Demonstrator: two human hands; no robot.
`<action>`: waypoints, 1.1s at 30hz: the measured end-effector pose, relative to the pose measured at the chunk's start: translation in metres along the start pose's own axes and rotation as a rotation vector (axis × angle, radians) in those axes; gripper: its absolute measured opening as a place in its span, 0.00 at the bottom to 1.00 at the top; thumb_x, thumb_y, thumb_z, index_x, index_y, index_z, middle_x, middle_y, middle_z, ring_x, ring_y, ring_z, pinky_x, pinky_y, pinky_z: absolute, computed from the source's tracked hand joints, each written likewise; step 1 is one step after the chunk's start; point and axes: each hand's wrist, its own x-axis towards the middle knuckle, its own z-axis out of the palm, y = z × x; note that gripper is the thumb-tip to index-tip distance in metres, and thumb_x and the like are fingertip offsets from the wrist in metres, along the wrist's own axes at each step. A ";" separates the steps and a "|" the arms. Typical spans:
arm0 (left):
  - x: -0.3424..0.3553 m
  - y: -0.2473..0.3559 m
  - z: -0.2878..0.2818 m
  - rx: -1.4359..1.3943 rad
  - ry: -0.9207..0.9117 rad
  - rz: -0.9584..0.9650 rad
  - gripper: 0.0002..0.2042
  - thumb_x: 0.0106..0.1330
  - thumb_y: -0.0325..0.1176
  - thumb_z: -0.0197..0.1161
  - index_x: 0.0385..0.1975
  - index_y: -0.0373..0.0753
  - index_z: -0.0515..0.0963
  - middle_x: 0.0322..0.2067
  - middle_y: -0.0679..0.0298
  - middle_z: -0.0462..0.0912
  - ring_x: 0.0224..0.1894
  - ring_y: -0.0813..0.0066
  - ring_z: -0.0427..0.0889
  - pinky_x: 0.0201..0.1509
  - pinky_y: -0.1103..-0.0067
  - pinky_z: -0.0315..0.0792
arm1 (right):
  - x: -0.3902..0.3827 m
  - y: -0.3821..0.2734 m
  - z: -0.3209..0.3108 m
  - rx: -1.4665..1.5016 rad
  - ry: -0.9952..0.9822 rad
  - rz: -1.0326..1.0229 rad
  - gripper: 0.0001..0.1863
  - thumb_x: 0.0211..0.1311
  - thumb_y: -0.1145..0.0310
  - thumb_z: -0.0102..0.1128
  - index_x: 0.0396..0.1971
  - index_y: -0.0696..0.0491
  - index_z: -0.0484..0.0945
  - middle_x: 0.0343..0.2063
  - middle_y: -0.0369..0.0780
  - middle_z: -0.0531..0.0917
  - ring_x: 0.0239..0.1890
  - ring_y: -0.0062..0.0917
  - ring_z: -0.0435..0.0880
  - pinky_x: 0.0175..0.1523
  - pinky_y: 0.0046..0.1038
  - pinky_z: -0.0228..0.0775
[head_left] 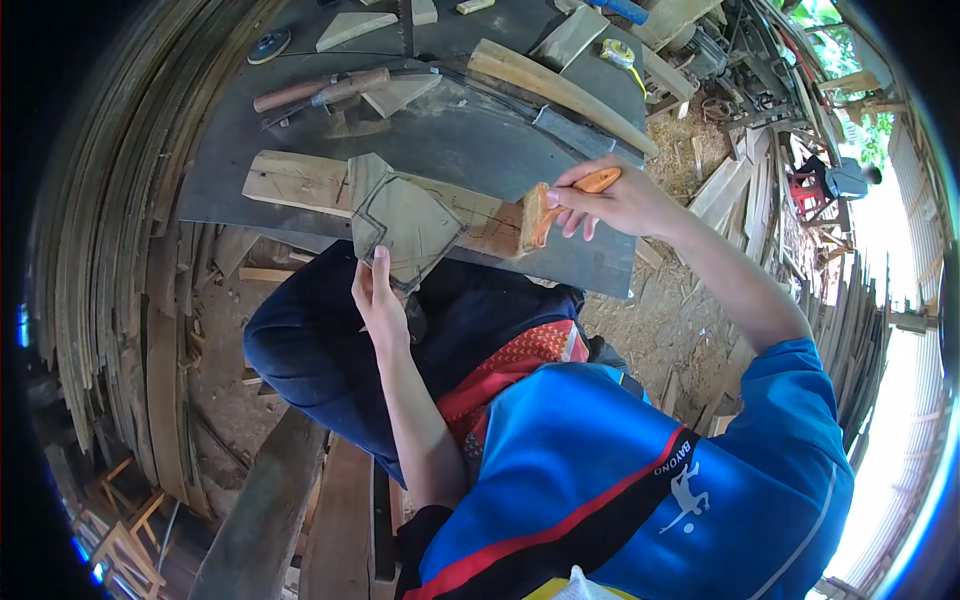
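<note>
My left hand point(377, 298) grips the lower edge of a flat wooden piece point(410, 225), thumb on its face. Dark lines are drawn across that piece, and it is tilted up in front of a longer board. My right hand point(625, 205) holds a paintbrush point(600, 180) by its orange handle. The brush's pale bristles point(528, 220) hang by the right end of the long marked board point(300, 182), apart from the piece in my left hand. I cannot tell whether the bristles touch the board. This board lies along the near edge of the dark table point(430, 130).
Farther back on the table lie a wooden-handled tool point(320, 92), a curved wooden strip point(560, 90), a saw blade point(575, 130), a yellow tape measure point(618, 52) and wood offcuts point(355, 28). Stacked planks point(130, 220) stand at the left. Shavings cover the floor point(630, 330).
</note>
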 end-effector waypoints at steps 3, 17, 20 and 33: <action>0.008 0.013 0.005 0.044 -0.019 -0.049 0.18 0.75 0.46 0.59 0.44 0.34 0.79 0.35 0.61 0.86 0.29 0.77 0.84 0.29 0.80 0.76 | 0.010 0.002 0.010 0.072 0.040 -0.075 0.18 0.73 0.60 0.62 0.45 0.62 0.83 0.33 0.46 0.89 0.31 0.26 0.91 0.28 0.24 0.83; 0.102 0.098 -0.046 0.449 -0.050 -0.160 0.23 0.73 0.54 0.58 0.46 0.35 0.79 0.29 0.61 0.86 0.22 0.74 0.84 0.24 0.81 0.75 | 0.110 -0.021 0.055 0.054 0.046 -0.297 0.17 0.72 0.57 0.63 0.48 0.56 0.85 0.35 0.41 0.90 0.31 0.24 0.90 0.33 0.26 0.82; 0.098 0.099 -0.044 0.412 -0.102 -0.160 0.23 0.75 0.55 0.56 0.45 0.37 0.80 0.30 0.61 0.86 0.24 0.74 0.83 0.27 0.80 0.76 | 0.079 -0.002 0.056 -0.326 0.141 -0.320 0.17 0.70 0.51 0.63 0.46 0.49 0.86 0.34 0.41 0.90 0.32 0.32 0.89 0.39 0.33 0.82; 0.079 0.086 -0.056 0.296 -0.088 -0.150 0.28 0.78 0.59 0.46 0.48 0.36 0.78 0.32 0.60 0.86 0.27 0.72 0.84 0.29 0.78 0.76 | -0.114 0.050 -0.052 -0.727 0.297 0.110 0.15 0.65 0.52 0.64 0.29 0.48 0.86 0.25 0.42 0.86 0.32 0.37 0.88 0.41 0.40 0.80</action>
